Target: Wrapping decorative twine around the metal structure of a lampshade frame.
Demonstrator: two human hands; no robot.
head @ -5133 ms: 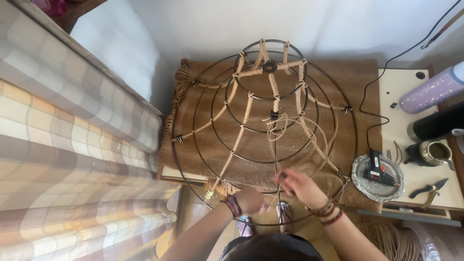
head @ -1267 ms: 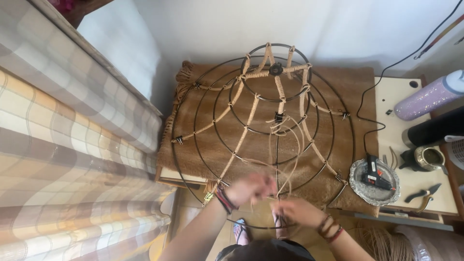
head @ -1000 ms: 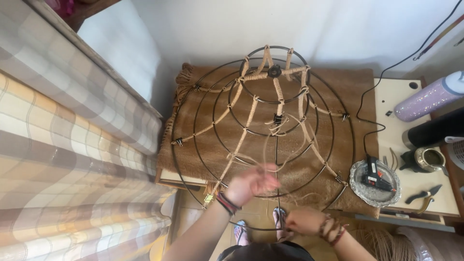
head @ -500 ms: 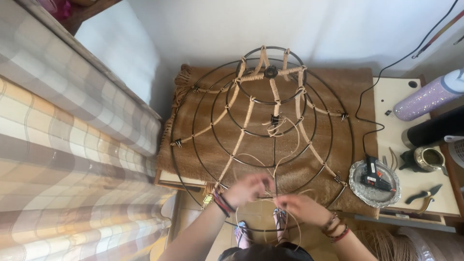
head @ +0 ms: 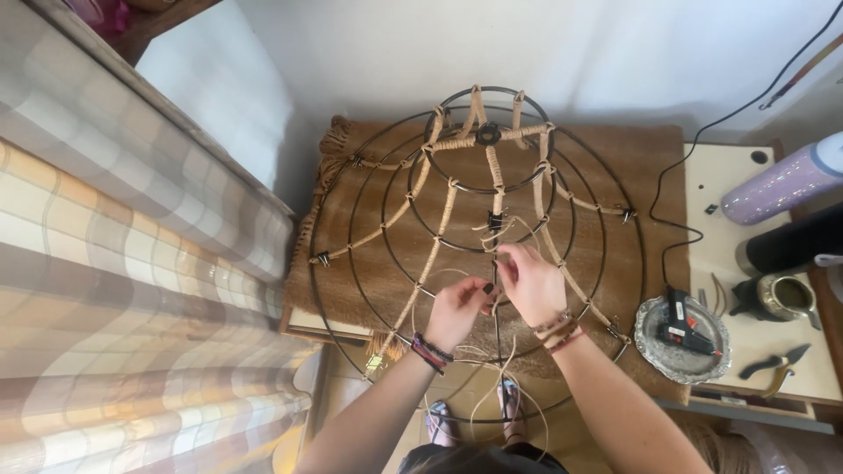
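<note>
While a loose strand of natural fibre cord (head: 492, 386) trails down toward the floor, both hands meet at one vertical rib of the black wire lampshade frame (head: 479, 254), which stands on a brown woven mat (head: 650, 167) on a low counter (head: 316, 323). The left hand (head: 457, 307) has its fingers pinched narrow on the cord close against the rib, apparently to keep the wrap taut. The right hand (head: 531, 281), just beside it and touching, closes its fingers on the same cord a little higher, seemingly guiding the turn round the wire. Several other ribs already carry cord wrapping, and small clips (head: 494, 219) sit at the joints, likely pinning ends in place. To the right, well apart, a glue gun (head: 680, 318) rests on a round silver tray (head: 654, 347), its cable running off up the wall. Pliers (head: 777, 364) and a lilac bottle (head: 781, 184) lie further right. A checked curtain (head: 114, 263) fills the left side.
</note>
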